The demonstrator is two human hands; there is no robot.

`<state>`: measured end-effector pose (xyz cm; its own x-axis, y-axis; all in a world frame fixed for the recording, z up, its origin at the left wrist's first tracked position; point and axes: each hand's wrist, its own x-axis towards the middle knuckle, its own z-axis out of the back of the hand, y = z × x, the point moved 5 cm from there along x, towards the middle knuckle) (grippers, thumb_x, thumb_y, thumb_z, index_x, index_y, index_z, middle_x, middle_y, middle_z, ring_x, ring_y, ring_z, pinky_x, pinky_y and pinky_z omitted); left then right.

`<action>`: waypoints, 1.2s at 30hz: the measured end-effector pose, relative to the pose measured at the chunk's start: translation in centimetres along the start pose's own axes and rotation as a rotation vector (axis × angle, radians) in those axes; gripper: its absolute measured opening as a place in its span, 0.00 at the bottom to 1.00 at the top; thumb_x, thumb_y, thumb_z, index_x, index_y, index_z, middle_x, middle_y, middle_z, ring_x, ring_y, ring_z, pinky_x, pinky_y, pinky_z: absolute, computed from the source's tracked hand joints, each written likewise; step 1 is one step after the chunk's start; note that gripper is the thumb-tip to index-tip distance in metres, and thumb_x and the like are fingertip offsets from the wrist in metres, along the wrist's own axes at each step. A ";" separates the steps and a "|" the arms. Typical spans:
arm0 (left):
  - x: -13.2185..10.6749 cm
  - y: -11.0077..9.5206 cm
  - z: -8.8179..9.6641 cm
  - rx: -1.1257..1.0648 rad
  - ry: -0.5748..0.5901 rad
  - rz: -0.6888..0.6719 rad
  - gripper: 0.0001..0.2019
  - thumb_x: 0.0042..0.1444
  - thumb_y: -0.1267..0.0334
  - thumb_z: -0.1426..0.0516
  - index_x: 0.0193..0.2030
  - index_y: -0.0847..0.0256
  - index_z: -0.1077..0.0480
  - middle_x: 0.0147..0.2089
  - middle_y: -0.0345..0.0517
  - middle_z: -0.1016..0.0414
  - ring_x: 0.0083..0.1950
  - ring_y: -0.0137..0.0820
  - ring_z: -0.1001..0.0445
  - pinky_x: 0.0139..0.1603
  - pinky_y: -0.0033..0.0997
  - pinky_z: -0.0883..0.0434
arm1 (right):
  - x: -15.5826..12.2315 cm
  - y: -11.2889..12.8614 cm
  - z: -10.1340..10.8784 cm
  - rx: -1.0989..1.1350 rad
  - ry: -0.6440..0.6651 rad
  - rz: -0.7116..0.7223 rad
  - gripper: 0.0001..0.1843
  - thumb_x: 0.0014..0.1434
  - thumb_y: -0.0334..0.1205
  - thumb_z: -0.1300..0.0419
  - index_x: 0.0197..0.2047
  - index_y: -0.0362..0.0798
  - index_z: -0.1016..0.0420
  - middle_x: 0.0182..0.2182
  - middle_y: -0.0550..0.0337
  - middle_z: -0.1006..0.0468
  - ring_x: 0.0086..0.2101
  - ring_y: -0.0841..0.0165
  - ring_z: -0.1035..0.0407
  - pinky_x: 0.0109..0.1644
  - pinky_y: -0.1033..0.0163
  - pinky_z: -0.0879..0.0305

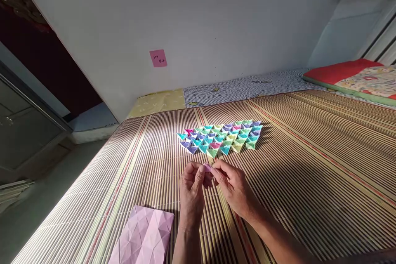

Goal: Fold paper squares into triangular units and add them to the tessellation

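Observation:
Between my two hands is a small piece of pink paper (207,168), mostly covered by my fingers. My left hand (192,179) pinches it from the left, thumb on top. From the right, my right hand (232,183) grips its other side with thumb and forefinger. Just beyond my fingertips, rows of folded paper triangles (221,138) in teal, green, purple, yellow and pink stand close together. A creased pink paper sheet (148,233) lies to the left of my left forearm.
Everything rests on a striped bamboo mat (123,173). A pink note (158,58) with handwriting is stuck to the white wall (216,20). At the far right lies a red and floral folded quilt (355,76). The mat's left edge drops to a grey floor (58,185).

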<state>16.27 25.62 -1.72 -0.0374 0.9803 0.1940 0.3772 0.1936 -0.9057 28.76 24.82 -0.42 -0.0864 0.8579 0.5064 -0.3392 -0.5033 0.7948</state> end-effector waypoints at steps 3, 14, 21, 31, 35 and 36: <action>-0.6 0.4 0.0 -0.118 -0.057 0.076 0.16 0.58 0.51 0.35 0.33 0.63 0.27 0.28 0.40 0.25 0.29 0.25 0.28 0.32 0.24 0.30 | -0.3 0.3 0.1 -0.060 -0.051 0.098 0.13 0.73 0.36 0.48 0.34 0.49 0.32 0.27 0.63 0.30 0.29 0.70 0.32 0.35 0.66 0.36; -1.9 0.4 0.1 -0.287 -0.032 0.275 0.14 0.55 0.56 0.31 0.43 0.63 0.21 0.34 0.44 0.21 0.33 0.26 0.23 0.37 0.26 0.23 | -1.1 1.5 0.6 -0.253 -0.058 0.260 0.08 0.72 0.30 0.48 0.41 0.49 0.29 0.38 0.56 0.27 0.41 0.64 0.28 0.45 0.60 0.30; -1.6 0.7 0.3 -0.257 -0.042 0.306 0.16 0.53 0.53 0.30 0.41 0.64 0.21 0.32 0.45 0.19 0.32 0.28 0.21 0.37 0.28 0.22 | -1.2 1.0 1.0 -0.291 -0.013 0.253 0.08 0.72 0.31 0.47 0.46 0.49 0.28 0.41 0.55 0.25 0.45 0.62 0.27 0.49 0.58 0.29; -1.5 0.9 0.1 -0.026 -0.008 0.191 0.14 0.54 0.55 0.31 0.40 0.65 0.22 0.33 0.48 0.18 0.32 0.32 0.20 0.35 0.31 0.23 | -1.4 2.0 1.8 -0.313 -0.105 0.265 0.07 0.70 0.32 0.43 0.47 0.50 0.25 0.41 0.55 0.23 0.45 0.62 0.26 0.50 0.55 0.29; -1.8 0.7 -0.3 0.058 0.017 0.181 0.12 0.55 0.56 0.33 0.39 0.64 0.24 0.34 0.49 0.18 0.34 0.34 0.20 0.35 0.31 0.24 | -1.4 2.1 1.7 -0.321 -0.070 0.245 0.06 0.69 0.31 0.42 0.44 0.50 0.24 0.37 0.57 0.22 0.40 0.63 0.26 0.45 0.56 0.29; -1.9 0.6 -0.4 0.075 0.019 0.177 0.12 0.56 0.56 0.33 0.40 0.63 0.24 0.35 0.49 0.18 0.34 0.34 0.20 0.35 0.31 0.24 | -1.3 2.0 1.8 -0.313 -0.073 0.239 0.06 0.69 0.31 0.42 0.43 0.50 0.24 0.37 0.57 0.22 0.40 0.63 0.26 0.44 0.57 0.30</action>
<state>16.95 23.90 -2.48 0.0408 0.9985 0.0357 0.3063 0.0215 -0.9517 29.83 22.46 1.11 -0.1347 0.7053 0.6960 -0.5879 -0.6223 0.5168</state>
